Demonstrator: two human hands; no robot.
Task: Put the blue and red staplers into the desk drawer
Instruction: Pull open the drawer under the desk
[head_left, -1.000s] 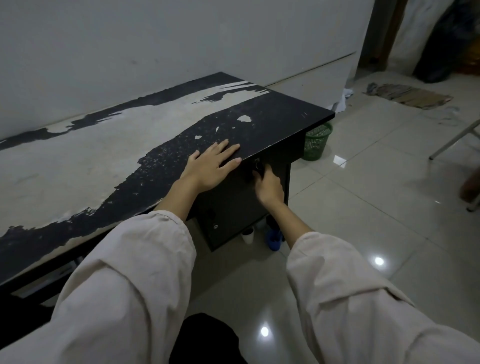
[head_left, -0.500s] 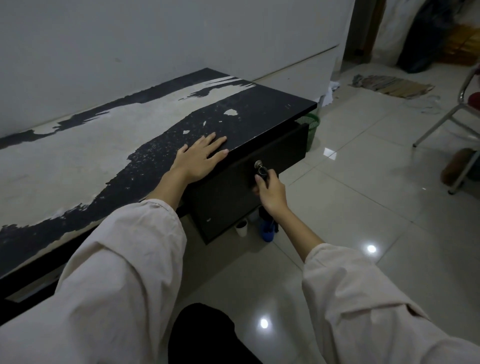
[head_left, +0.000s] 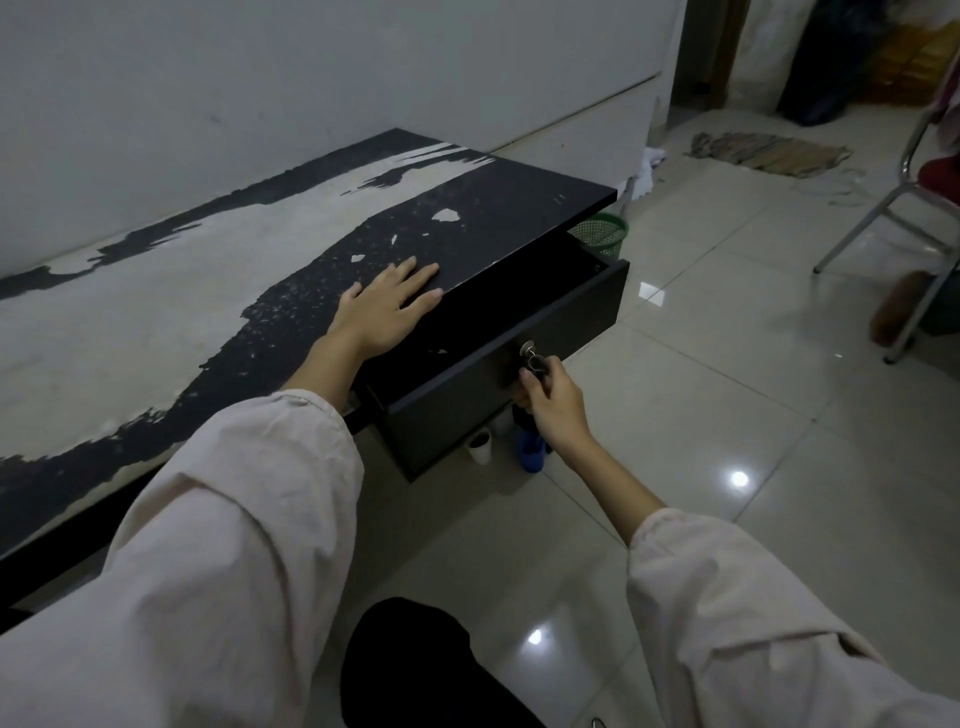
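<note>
The black desk drawer (head_left: 467, 410) stands partly pulled out from under the worn black-and-white desktop (head_left: 208, 291). Its inside is dark and I see nothing in it. My right hand (head_left: 553, 402) is closed around the key (head_left: 532, 356) in the lock on the drawer front. My left hand (head_left: 387, 306) lies flat, fingers spread, on the desktop just behind the drawer opening. No blue or red stapler shows anywhere in view.
Under the drawer, a white cup (head_left: 480, 447) and a blue bottle (head_left: 531, 449) stand on the tiled floor. A green wastebasket (head_left: 602, 236) sits past the desk's far end. A metal chair (head_left: 893, 208) stands at right, a rag (head_left: 769, 150) beyond it.
The drawer has slid out toward me, from shut to partly open, with my right hand pulling at the key. My left hand has stayed flat on the desktop.
</note>
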